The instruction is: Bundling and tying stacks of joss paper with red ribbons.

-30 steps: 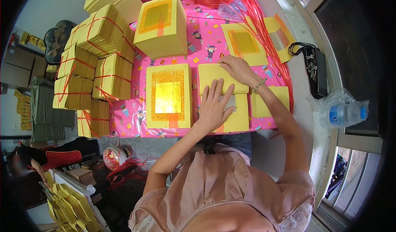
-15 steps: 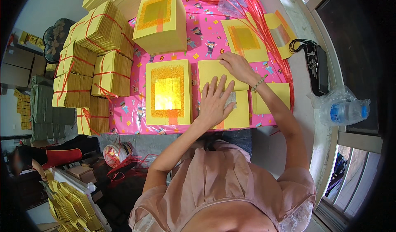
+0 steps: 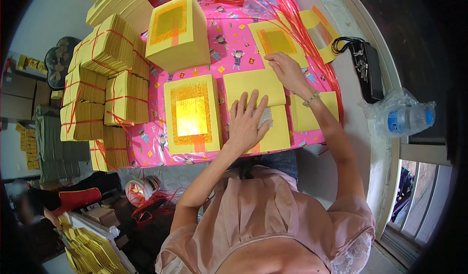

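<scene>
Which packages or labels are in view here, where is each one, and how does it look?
Paper stack: left of the left hand, square, yellow with gold-orange centre.
Second stack: far side, thicker block, same colours.
Tied bundles: table's left edge, yellow, bound with red string.
Bottle: right ledge, clear plastic, blue label, inside a clear bag.
Right hand: on a plain yellow sheet.

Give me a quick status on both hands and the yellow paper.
Left hand flat on the yellow sheet stack, fingers spread. Right hand at the far edge of the folded-up top sheet. Gold-foil stack alongside, left; nothing in the way.
</scene>
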A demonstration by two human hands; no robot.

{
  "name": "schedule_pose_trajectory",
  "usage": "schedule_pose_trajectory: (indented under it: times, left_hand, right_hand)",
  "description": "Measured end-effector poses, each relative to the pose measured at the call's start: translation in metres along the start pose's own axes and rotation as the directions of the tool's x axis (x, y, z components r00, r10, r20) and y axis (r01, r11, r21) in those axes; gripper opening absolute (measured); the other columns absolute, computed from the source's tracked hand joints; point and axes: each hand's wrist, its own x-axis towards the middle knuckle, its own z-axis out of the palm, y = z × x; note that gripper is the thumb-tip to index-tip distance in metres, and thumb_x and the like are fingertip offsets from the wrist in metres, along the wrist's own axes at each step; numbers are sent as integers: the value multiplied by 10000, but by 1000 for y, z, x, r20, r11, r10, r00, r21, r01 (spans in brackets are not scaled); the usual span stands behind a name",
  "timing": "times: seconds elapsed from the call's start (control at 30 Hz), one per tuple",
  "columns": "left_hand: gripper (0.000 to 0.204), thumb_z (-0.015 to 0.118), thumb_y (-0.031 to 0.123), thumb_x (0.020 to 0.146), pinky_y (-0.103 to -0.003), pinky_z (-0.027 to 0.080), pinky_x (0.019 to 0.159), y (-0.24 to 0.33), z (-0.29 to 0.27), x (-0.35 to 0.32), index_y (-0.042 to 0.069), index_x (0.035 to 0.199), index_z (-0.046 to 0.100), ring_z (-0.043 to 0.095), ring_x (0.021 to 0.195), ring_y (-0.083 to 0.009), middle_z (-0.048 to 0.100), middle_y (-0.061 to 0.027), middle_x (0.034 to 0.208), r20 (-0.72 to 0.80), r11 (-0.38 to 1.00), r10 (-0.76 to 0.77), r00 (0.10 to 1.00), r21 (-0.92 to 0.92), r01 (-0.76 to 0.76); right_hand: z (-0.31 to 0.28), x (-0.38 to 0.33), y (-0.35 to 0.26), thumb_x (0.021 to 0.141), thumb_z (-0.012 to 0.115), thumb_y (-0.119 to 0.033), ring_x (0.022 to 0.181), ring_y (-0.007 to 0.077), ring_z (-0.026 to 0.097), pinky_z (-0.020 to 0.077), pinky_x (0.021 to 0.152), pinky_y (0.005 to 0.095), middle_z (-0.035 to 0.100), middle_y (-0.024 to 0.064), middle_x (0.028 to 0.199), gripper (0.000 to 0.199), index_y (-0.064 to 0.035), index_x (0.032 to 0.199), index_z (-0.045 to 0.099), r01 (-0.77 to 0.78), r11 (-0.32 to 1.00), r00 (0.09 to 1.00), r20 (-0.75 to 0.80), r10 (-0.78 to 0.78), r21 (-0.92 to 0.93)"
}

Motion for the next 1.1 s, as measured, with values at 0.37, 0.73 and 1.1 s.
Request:
schedule_pose_trajectory:
  times: [0.37,0.73,1.1]
  left_hand:
    - [660,605,408,885,-542,236,1112,2,-2,1,143,1466,438,327,1383,-399,364,-161,1531,21,1000,-10,1000,0,10]
    - [658,606,409,884,-545,240,1112,1,0,1,142,1463,442,328,1382,-402,373,-168,1524,30,1000,-17,999,-14,17]
    - [668,600,427,886,-550,248,1118,0,1,-1,148,1471,437,323,1382,-422,369,-172,1525,41,999,-27,999,-33,29]
  right_hand:
    - [-24,-58,-40,910,652,-236,698,345,637,480,625,469,638,130,713,229,-23,847,595,-289,949,957,-25,288,-124]
    - [-9,-87,-68,877,659,-193,1082,309,577,435,906,449,621,127,1104,254,-39,1068,594,-36,957,999,-3,37,-286]
    - [-1,-114,-72,961,534,-398,1489,332,195,91,1199,543,278,173,1581,703,-14,1507,315,61,945,958,285,36,-322]
